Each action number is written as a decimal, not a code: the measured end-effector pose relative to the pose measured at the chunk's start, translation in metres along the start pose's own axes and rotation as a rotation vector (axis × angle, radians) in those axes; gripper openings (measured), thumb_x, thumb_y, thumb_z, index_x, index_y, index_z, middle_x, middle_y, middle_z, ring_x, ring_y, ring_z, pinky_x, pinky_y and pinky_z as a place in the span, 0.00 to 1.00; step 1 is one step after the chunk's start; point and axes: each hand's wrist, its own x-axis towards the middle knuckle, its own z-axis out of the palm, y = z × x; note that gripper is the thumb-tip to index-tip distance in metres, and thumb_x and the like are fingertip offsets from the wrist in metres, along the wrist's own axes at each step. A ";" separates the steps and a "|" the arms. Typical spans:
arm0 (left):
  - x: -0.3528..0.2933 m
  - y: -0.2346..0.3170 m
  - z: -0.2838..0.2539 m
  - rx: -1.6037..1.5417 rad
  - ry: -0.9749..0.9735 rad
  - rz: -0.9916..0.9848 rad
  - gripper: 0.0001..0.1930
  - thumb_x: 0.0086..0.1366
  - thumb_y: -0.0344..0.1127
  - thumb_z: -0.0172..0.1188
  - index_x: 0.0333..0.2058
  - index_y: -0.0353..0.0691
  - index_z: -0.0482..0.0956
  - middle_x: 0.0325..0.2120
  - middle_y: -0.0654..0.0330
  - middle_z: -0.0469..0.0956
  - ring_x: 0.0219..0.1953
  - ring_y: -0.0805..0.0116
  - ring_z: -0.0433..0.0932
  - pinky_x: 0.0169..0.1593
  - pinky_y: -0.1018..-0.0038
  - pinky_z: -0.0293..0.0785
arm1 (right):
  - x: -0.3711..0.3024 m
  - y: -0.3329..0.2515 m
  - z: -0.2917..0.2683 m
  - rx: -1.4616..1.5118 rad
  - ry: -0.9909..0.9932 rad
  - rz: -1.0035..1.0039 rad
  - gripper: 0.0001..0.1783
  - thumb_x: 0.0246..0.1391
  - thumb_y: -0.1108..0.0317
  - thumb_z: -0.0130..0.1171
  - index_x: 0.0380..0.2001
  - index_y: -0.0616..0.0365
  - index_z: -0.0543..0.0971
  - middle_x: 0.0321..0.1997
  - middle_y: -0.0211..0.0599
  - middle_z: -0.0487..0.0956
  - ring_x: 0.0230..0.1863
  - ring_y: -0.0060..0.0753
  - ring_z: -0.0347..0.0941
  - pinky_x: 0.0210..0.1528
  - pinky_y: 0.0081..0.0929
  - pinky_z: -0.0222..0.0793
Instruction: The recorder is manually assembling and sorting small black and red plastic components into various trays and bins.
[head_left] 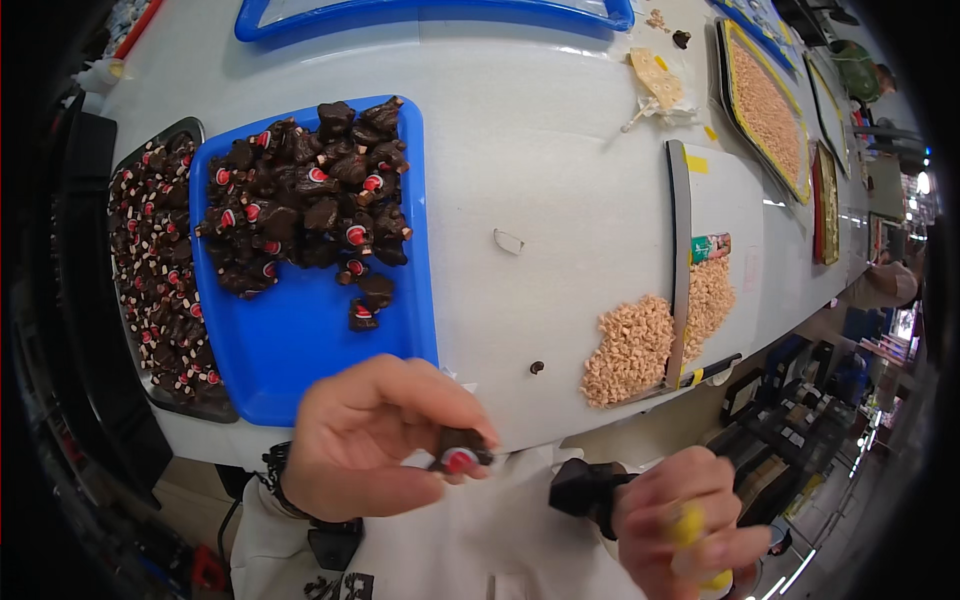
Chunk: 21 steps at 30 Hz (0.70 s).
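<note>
My left hand (375, 440), low in the middle, pinches a small dark brown figurine (462, 455) with a red and white patch between thumb and fingers. At the lower right my right hand (685, 525) is closed around a yellow object (688, 522); motion smears it, so its kind does not show. Just beyond my left hand lies a blue tray (290, 345). Many similar dark figurines (300, 190) are heaped in its far part, and one brown figurine (363, 315) lies nearest me at the heap's edge.
Left of the blue tray stands a black tray (160, 270) full of brown pieces with red and pale spots. Small pinkish-beige parts (630, 350) are piled at the right beside a grey divider (680, 250). A yellow-rimmed tray (765, 110) holds more. A second blue tray (430, 12) is at the far edge.
</note>
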 end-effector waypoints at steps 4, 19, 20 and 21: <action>-0.003 0.002 -0.016 0.051 -0.011 0.242 0.19 0.49 0.21 0.60 0.41 0.28 0.66 0.36 0.41 0.72 0.35 0.61 0.76 0.34 0.73 0.75 | -0.015 0.032 -0.010 -0.382 0.164 0.020 0.24 0.61 0.58 0.45 0.53 0.60 0.54 0.33 0.61 0.77 0.35 0.51 0.76 0.33 0.35 0.72; 0.003 0.000 -0.013 0.128 0.027 0.207 0.20 0.52 0.23 0.57 0.44 0.26 0.66 0.38 0.45 0.72 0.36 0.66 0.76 0.39 0.73 0.74 | -0.012 0.053 -0.007 -0.961 -0.409 0.242 0.19 0.31 0.79 0.64 0.30 0.51 0.72 0.27 0.26 0.74 0.35 0.36 0.63 0.44 0.35 0.53; 0.003 0.000 -0.013 0.129 0.028 0.209 0.20 0.52 0.23 0.57 0.44 0.26 0.66 0.38 0.45 0.72 0.36 0.66 0.76 0.39 0.73 0.74 | -0.011 0.053 -0.006 -0.947 -0.416 0.253 0.19 0.30 0.79 0.64 0.29 0.51 0.73 0.27 0.27 0.73 0.35 0.36 0.63 0.44 0.35 0.53; 0.004 0.001 -0.014 0.150 0.030 0.219 0.20 0.52 0.23 0.57 0.44 0.25 0.66 0.38 0.45 0.72 0.37 0.67 0.76 0.40 0.74 0.74 | -0.010 0.053 -0.007 -0.947 -0.416 0.251 0.19 0.30 0.79 0.64 0.29 0.51 0.73 0.27 0.27 0.73 0.35 0.36 0.63 0.44 0.35 0.53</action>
